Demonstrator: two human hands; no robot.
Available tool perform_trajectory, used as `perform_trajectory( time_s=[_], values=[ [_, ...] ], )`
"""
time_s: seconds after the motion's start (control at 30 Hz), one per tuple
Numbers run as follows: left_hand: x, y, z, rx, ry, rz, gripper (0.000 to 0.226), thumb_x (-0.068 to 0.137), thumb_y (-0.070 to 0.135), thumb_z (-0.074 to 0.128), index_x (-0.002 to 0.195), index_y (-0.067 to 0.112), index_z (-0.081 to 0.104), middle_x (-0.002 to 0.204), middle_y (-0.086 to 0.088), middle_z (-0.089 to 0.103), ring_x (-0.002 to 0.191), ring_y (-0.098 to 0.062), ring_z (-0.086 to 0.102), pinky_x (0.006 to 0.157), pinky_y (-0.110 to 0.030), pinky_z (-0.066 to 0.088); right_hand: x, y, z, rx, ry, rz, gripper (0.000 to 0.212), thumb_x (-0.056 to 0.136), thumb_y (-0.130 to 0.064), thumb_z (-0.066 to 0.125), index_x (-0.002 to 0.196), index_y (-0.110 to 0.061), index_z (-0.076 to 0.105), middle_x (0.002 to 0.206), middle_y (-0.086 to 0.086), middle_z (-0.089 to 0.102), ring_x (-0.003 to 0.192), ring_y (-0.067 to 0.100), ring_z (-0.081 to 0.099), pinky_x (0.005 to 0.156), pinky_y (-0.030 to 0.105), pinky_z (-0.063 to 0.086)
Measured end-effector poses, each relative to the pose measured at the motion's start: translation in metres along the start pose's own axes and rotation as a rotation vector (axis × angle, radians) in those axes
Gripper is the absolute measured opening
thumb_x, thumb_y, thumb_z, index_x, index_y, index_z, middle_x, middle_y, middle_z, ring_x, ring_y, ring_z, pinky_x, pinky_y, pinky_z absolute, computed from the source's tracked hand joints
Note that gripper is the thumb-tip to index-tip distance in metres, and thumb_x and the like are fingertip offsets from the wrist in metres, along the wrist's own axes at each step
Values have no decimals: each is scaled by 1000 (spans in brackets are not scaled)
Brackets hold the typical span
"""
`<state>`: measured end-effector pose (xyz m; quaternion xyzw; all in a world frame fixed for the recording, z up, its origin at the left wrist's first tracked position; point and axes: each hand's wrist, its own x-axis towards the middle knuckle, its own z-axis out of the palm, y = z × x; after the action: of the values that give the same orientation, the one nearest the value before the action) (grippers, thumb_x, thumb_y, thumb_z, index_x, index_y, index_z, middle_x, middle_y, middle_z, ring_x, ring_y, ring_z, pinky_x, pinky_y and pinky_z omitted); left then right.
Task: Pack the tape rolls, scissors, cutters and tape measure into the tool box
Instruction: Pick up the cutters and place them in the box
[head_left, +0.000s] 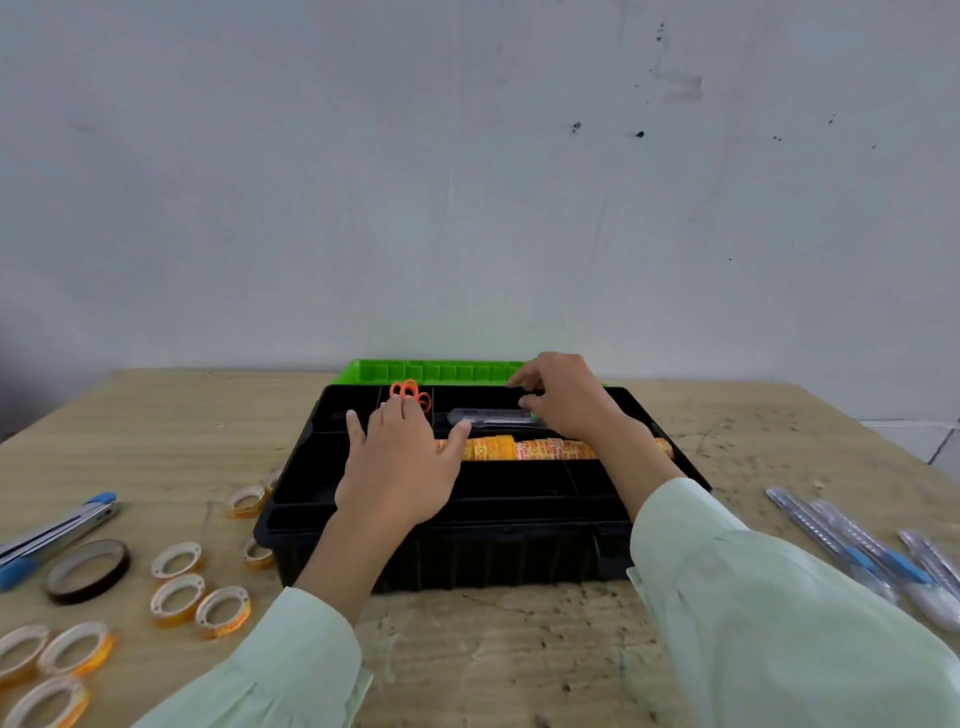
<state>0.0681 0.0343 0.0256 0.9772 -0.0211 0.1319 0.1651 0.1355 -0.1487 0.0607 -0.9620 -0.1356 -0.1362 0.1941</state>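
**Tool box half packed, both hands over its tray**

A wooden table (493, 654) bears one black tool box (467, 561), its green lid (431, 370) laid open behind it. The tray is split into several compartments. The long middle one holds a row of orange-printed tape rolls (540, 449) standing on edge, too close together to count. A rear compartment holds one clear cutter (488, 415) lying lengthwise. A smaller one to its left holds orange-handled scissors (411, 391).

The left hand (400, 467) is spread flat over the tray, fingers straight and holding nothing, its fingertips at the scissors' handles. The right hand (566, 400) hovers over the right end of the clear cutter with fingers bent. Whether it grips the cutter cannot be told.

At least three silver-and-blue cutters (852, 545) lie on the table to the right of the box. Blue-tipped cutters (57, 530) lie at the far left, their number unclear. Beside these rests one dark tape roll (52, 577). Nine small loose tape rolls (176, 597) are scattered flat to the left of the box, three of them close against its side.
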Motion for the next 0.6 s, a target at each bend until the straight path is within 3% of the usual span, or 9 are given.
perform_trajectory(
  time_s=[0.17,0.27,0.33,0.4,0.47,0.53,0.6],
  values=[
    [-2,14,0,85,192,108,58,95,51,34,131,8,45,133,-7,49,129,-25,41,119,-45,12,-43,10,-31,279,449,40,23,89,-4,55,96,-16,74,91,-2,71,82,11,62,75,14,45],
    [-6,43,4,46,154,225,62,94,55,31,135,10,43,138,-6,47,133,-22,37,119,-43,10,-76,31,-39,444,677,207,20,88,-5,56,93,-18,71,80,-3,69,74,11,62,65,11,43],
    [-8,66,12,56,60,307,70,93,60,24,143,11,33,149,-4,36,141,-19,26,120,-43,5,-96,54,-35,442,740,338,19,89,-6,54,97,-16,68,78,2,67,76,19,61,63,18,42],
    [-8,85,21,90,-56,349,77,91,64,17,148,12,22,156,-4,24,146,-18,14,120,-44,0,-114,86,-28,333,625,487,23,90,-9,52,109,-16,63,89,4,66,90,25,61,70,27,43],
    [-7,90,28,132,-115,361,81,89,67,10,149,13,20,157,-3,22,147,-18,12,120,-46,-2,-131,116,-23,195,393,632,36,91,-10,54,126,-15,53,112,6,64,109,28,56,84,35,46],
    [-6,89,33,170,-125,368,83,87,68,6,148,13,23,156,-3,25,146,-18,14,120,-46,-3,-149,140,-22,4,184,788,48,89,-11,56,136,-13,44,133,9,54,124,29,47,97,41,42],
    [-6,87,34,187,-120,366,84,87,68,5,147,13,24,155,-3,27,146,-17,16,120,-46,-3,-162,152,-24,-170,83,906,51,89,-12,53,139,-12,40,143,11,43,133,29,36,108,46,33]
  ],
)
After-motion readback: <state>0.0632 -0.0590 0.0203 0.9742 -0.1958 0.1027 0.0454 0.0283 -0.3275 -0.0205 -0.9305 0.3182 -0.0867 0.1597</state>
